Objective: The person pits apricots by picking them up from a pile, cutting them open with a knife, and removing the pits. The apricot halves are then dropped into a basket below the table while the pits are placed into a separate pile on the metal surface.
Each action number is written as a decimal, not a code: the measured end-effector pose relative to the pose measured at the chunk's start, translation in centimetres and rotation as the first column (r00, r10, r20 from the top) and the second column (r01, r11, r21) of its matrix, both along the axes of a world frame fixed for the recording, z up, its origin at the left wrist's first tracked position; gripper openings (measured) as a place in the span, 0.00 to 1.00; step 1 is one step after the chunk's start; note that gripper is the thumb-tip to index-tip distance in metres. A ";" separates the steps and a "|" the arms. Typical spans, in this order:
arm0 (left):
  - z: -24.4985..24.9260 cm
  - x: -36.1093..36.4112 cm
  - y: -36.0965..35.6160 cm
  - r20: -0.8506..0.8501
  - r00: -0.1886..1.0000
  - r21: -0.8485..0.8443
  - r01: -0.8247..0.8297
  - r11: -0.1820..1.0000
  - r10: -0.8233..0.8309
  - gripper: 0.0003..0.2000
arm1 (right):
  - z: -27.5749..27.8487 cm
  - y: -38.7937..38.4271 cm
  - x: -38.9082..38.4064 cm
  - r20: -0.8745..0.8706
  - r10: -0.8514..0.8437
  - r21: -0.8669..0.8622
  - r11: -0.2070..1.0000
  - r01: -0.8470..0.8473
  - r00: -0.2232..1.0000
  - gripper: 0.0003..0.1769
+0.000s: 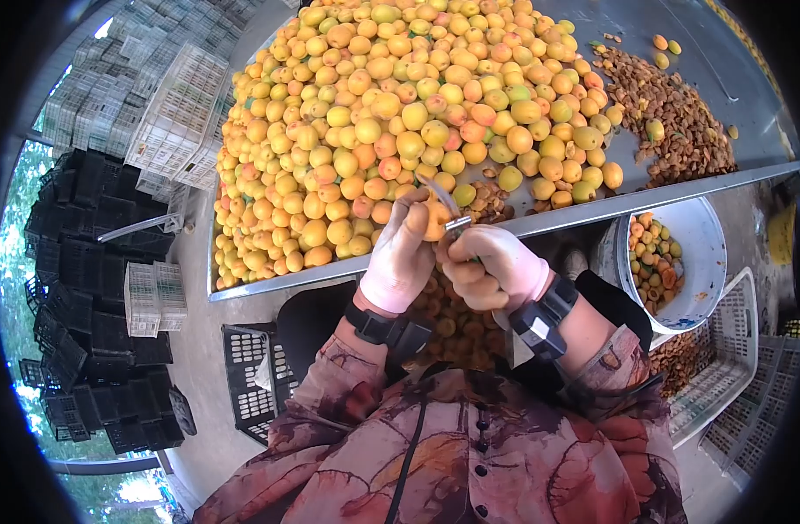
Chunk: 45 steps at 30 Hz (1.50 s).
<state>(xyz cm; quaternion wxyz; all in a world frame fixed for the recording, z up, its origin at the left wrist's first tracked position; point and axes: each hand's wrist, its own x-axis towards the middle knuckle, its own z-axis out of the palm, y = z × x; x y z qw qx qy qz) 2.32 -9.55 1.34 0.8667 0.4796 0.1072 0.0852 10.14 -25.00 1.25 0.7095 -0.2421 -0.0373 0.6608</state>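
My left hand [394, 262], in a light glove, pinches an apricot [436, 222] between thumb and fingers just over the table's front rim. My right hand [498, 266], gloved as well, is closed round the handle of a small knife [443, 192]. Its curved blade lies against the apricot, tip pointing up and to the left. Right beyond the hands, a large heap of apricots [356, 113] covers the metal table. A small cluster of brown pits [489, 203] lies near the knife. Under my hands, partly hidden by them, are more apricot pieces [457, 327].
A large pile of pits [666, 118] spreads over the table's right side. To my right stands a white bucket [704, 231] with apricots inside, beside a pale crate [745, 341]. A black crate [242, 375] sits at my left; stacked crates [94, 341] line the left side.
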 end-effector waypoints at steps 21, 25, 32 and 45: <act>-0.1 -0.4 1.2 0.125 0.991 0.207 -0.071 0.976 0.046 0.23 | -1.2 1.5 -1.9 0.998 0.065 -0.049 0.864 0.500 -0.014 0.18; -0.7 -0.1 -0.2 0.079 0.989 -0.112 -0.112 0.987 0.121 0.21 | -1.3 1.9 -2.4 0.996 0.086 -0.091 0.865 0.494 0.034 0.18; 0.5 -0.2 -0.4 -0.069 0.989 0.410 -0.090 0.908 0.129 0.20 | -2.5 1.9 -1.8 0.999 0.023 -0.005 0.857 0.515 -0.029 0.17; -1.4 0.7 1.0 -0.035 0.941 0.197 -0.323 0.926 0.336 0.20 | -1.4 2.3 -2.1 0.972 0.224 -0.159 0.846 0.509 -0.068 0.14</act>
